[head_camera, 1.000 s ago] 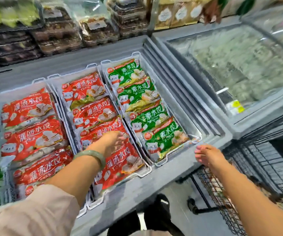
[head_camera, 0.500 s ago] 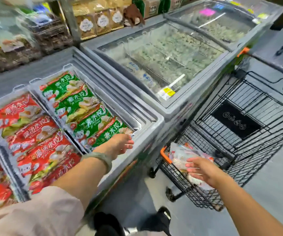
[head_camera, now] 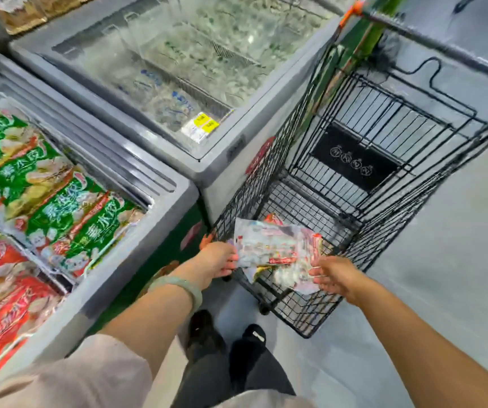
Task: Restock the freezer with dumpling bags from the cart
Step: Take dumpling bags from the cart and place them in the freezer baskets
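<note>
A pale dumpling bag (head_camera: 269,245) with red print is held over the near end of the black wire cart (head_camera: 369,201). My left hand (head_camera: 219,260), with a green bangle on the wrist, pinches the bag's left edge. At the right edge, my right hand (head_camera: 337,275) has its fingers curled on the bag. A second bag (head_camera: 292,279) shows just beneath it, partly hidden. The open freezer (head_camera: 137,260) is at the left, with rows of green dumpling bags (head_camera: 60,207) and red dumpling bags (head_camera: 4,290) in its baskets.
A second chest freezer (head_camera: 178,69) with a shut glass lid stands behind, against the cart's left side. Grey floor (head_camera: 442,290) lies to the right of the cart. My feet (head_camera: 228,340) stand between the open freezer and the cart.
My view turned from the freezer to the cart. My left hand left the freezer rim and reached the cart. Both hands now hold a dumpling bag raised above the cart's basket.
</note>
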The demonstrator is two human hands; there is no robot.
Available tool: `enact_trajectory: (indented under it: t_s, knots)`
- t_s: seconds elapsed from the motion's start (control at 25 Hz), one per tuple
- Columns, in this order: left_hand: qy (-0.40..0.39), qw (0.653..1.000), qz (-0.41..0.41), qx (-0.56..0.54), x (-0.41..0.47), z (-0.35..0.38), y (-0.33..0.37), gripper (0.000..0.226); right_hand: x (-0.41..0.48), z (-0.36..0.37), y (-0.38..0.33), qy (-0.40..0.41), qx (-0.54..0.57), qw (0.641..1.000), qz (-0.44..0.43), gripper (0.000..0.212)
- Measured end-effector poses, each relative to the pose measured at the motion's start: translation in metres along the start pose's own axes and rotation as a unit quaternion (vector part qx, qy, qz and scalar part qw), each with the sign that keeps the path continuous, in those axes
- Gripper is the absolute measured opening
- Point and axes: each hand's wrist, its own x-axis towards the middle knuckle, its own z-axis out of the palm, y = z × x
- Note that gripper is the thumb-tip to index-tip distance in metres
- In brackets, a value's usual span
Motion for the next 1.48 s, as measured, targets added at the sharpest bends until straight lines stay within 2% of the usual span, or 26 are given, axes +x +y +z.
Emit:
enact_trajectory:
  t_s: [0.16, 0.44, 0.52, 0.68, 0.76, 0.92, 1.08, 1.24, 1.36, 1.48]
  knots:
    - [0.047, 0.998, -0.018, 0.033, 0.047, 0.022, 0.012, 0.026, 0.032, -0.004, 0.004, -0.008, 0.008, 1.000, 0.010, 0.017]
    - [0.044, 0.987, -0.050, 0.143, 0.153, 0.038, 0.025, 0.032, 0.113, 0.010, 0.011, -0.002, 0.047, 0.996, 0.077, 0.021]
    - [0.058, 0.987, -0.072, 0.131, 0.189, 0.043, 0.026, 0.041, 0.143, 0.016, 0.012, 0.007, 0.048, 0.995, 0.086, 0.017]
    - [0.090, 0.984, -0.124, 0.094, 0.248, 0.051, 0.023, 0.027, 0.203, 0.032, 0.025, 0.021, 0.058, 0.993, 0.105, 0.012]
    - [0.102, 0.979, -0.151, 0.092, 0.281, 0.054, 0.013, 0.034, 0.224, 0.038, 0.035, 0.016, 0.059, 0.991, 0.120, 0.008]
    - [0.116, 0.964, -0.167, 0.169, 0.293, 0.058, 0.007, 0.057, 0.240, 0.044, 0.052, 0.003, 0.071, 0.988, 0.140, 0.013]
    - [0.105, 0.967, -0.139, 0.188, 0.292, 0.065, 0.007, 0.053, 0.240, 0.045, 0.062, -0.001, 0.069, 0.986, 0.153, 0.013]
    - [0.055, 0.990, -0.116, 0.060, 0.279, 0.083, 0.018, 0.039, 0.231, 0.042, 0.064, 0.001, 0.034, 0.990, 0.140, 0.028]
    - [0.012, 0.993, -0.115, -0.027, 0.239, 0.107, 0.040, 0.031, 0.211, 0.031, 0.059, -0.001, 0.012, 0.995, 0.096, 0.067]
    - [-0.008, 0.993, -0.101, -0.068, 0.195, 0.134, 0.061, 0.026, 0.187, 0.023, 0.055, -0.020, 0.004, 1.000, 0.008, 0.110]
